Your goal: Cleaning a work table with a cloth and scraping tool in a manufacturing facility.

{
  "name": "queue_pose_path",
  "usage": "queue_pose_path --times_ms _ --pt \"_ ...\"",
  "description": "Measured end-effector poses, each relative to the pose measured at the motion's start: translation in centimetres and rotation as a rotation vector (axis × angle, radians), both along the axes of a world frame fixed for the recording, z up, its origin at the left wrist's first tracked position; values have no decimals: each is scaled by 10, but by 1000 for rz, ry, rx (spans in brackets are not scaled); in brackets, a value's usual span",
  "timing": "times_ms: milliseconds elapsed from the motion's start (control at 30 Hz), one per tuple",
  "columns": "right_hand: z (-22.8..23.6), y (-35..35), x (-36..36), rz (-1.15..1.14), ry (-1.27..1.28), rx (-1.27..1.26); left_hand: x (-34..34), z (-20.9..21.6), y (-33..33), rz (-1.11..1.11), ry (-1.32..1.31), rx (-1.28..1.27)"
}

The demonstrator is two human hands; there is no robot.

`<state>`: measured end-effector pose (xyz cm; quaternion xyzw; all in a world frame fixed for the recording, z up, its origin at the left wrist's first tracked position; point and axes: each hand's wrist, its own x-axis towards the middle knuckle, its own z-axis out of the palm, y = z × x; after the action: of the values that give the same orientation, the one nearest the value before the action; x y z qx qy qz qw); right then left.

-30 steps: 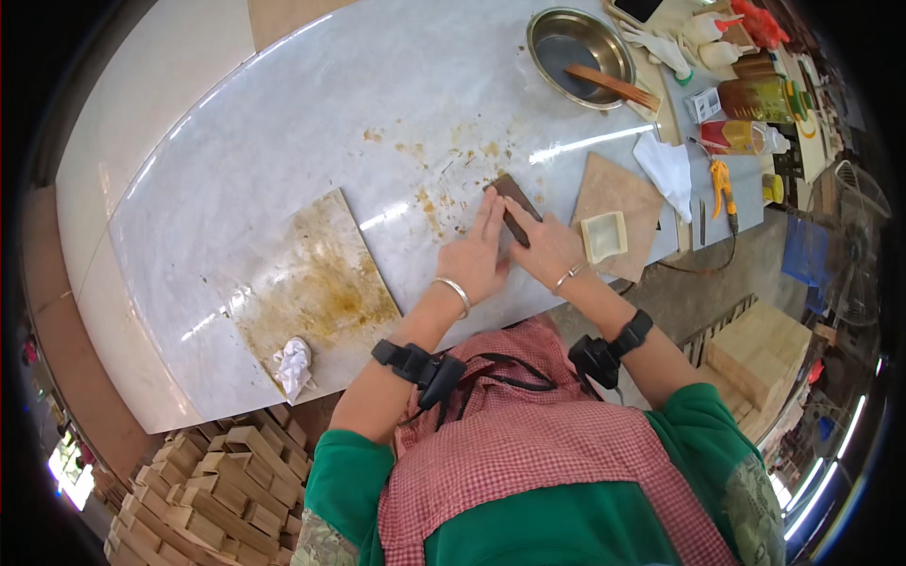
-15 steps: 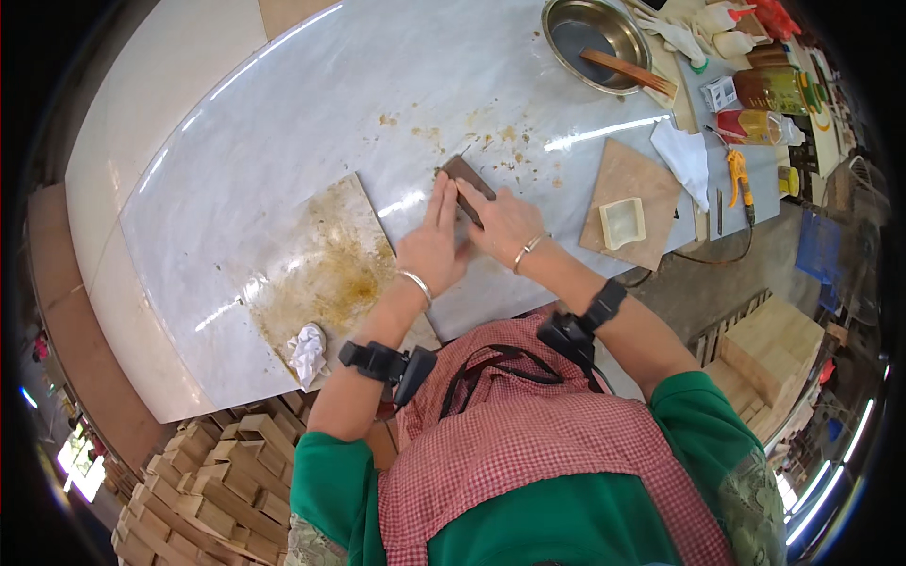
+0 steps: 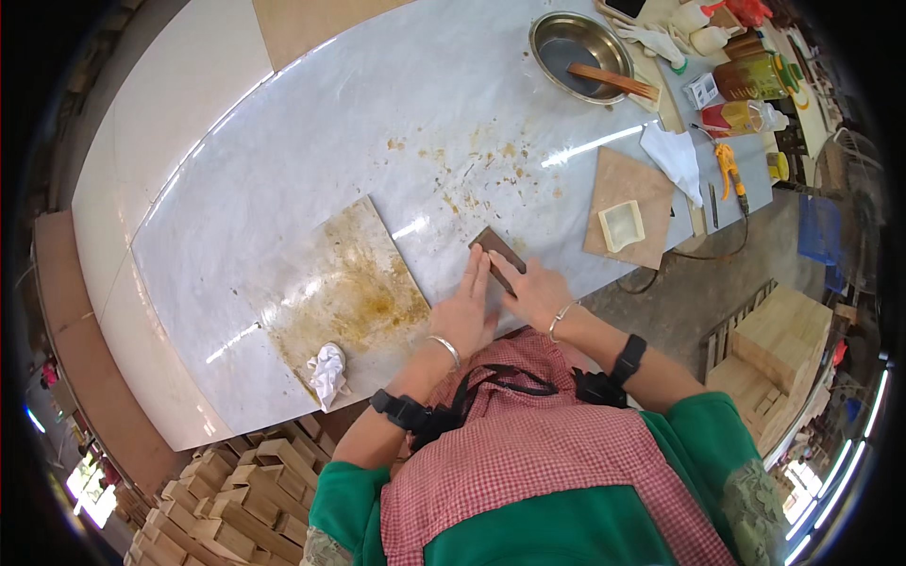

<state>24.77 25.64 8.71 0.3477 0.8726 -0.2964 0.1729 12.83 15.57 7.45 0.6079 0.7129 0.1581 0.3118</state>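
Observation:
A flat, dark brown rectangular block (image 3: 497, 248) lies at a slant on the pale table near its front edge. My left hand (image 3: 463, 318) presses on the block's left side, with two straight fingers reaching toward its far end. From the right my right hand (image 3: 539, 295) grips the same block, its fingers partly bent over it. What lies beneath the block is hidden. Left of my hands a stained board (image 3: 373, 292) rests flat, bearing brown and yellow smears. A crumpled white cloth (image 3: 327, 374) sits on its near corner.
A metal bowl (image 3: 541, 58) with a wooden stick (image 3: 613, 81) stands far right. Nearer are a brown square board (image 3: 649, 189) carrying a small cream tray (image 3: 622, 226), a white cloth (image 3: 672, 160) and an orange-handled tool (image 3: 726, 168) with a cable. Wooden pieces (image 3: 255, 486) are stacked below the table.
Both hands have drawn the brown block toward me and slightly right, closer to the table's front edge. The whole view has shifted a little too.

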Motion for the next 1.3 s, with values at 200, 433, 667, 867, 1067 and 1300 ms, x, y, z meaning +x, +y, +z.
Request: queue_pose_path --times_ms 200,433,667,867,1067,1300 --pt "-22 42 -73 -108 65 -38 -59 -14 52 86 76 -17" --pt "6 10 33 -79 179 64 -44 -10 37 281 -262 233" --pt "25 -1 78 38 273 149 -1 10 60 570 -1004 -158" --pt "36 42 130 56 373 168 40 23 86 521 -992 -206" --pt "41 109 261 -462 249 201 129 9 136 71 -401 -18" --pt "11 144 349 -671 158 268 242 19 198 -705 338 238"
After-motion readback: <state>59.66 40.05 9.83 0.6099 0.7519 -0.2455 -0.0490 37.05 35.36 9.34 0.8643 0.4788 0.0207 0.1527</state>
